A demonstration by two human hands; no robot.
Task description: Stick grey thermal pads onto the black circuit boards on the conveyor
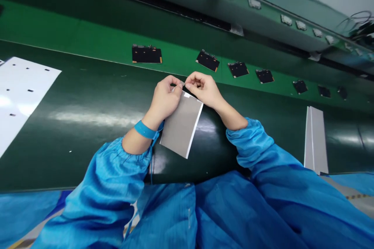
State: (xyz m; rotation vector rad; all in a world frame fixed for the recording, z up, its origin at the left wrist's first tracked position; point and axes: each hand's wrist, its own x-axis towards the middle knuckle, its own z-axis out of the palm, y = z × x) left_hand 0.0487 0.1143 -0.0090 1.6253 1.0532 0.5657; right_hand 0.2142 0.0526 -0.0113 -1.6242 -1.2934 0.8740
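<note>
My left hand (165, 99) and my right hand (204, 87) meet over the dark green bench (87, 124), both with fingers pinched at the top edge of a flat grey rectangular sheet (181, 126). The sheet slopes down toward me from the fingertips, its lower corner free above the bench. A small dark part under my right hand's fingers is mostly hidden. I wear blue sleeves, and a blue wrist strap (144, 129) circles my left wrist.
A white perforated sheet (20, 93) lies at the left. A stack of grey sheets (315, 140) rests at the right. Several dark circuit boards (146, 54) ride the bright green conveyor belt (73, 35) beyond the bench. A second belt runs above it.
</note>
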